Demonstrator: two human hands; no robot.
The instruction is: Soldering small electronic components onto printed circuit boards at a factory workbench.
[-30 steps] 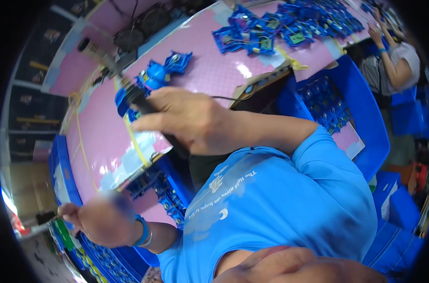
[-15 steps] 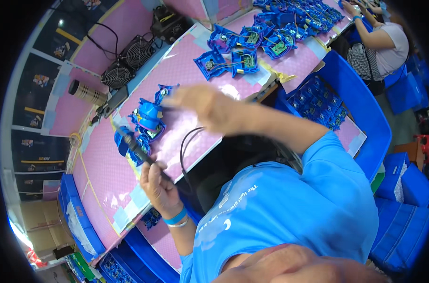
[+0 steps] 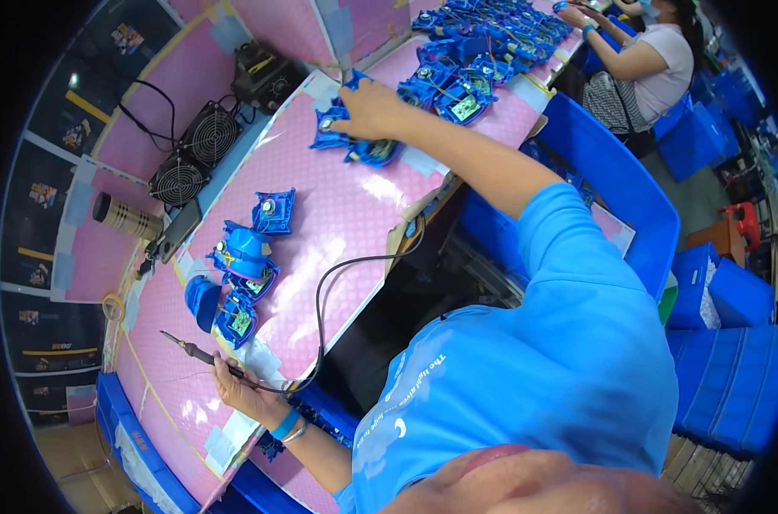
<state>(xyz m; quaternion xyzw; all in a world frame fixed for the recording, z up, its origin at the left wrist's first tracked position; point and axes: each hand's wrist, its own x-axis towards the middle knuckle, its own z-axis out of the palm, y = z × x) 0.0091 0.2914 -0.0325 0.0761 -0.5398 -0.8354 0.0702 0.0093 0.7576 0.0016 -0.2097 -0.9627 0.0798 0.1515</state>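
My left hand [image 3: 241, 390] is closed around the handle of a soldering iron [image 3: 196, 351], its bare tip pointing away over the pink table. A black cord [image 3: 320, 300] loops from it past the table edge. Beyond it stand several blue plastic housings [image 3: 273, 211] with green circuit boards and small round metal parts inside; one rounded blue cover [image 3: 202, 301] leans among them. At the far side my right hand [image 3: 373, 110] is stretched out, thumb and fingers gripping a blue plastic housing [image 3: 327, 128] in a group of similar ones. The palm hides part of it.
More wired blue housings [image 3: 483, 38] are heaped at the far end. Two black fans [image 3: 211, 133] and a striped cylinder [image 3: 128, 216] line the left side. A large blue bin [image 3: 633, 197] stands right of the table. Another person [image 3: 646, 68] works at the far right.
My right hand has swept away from the near housings to the far group and now grips one there. My left hand has lowered toward me, still with the soldering iron.
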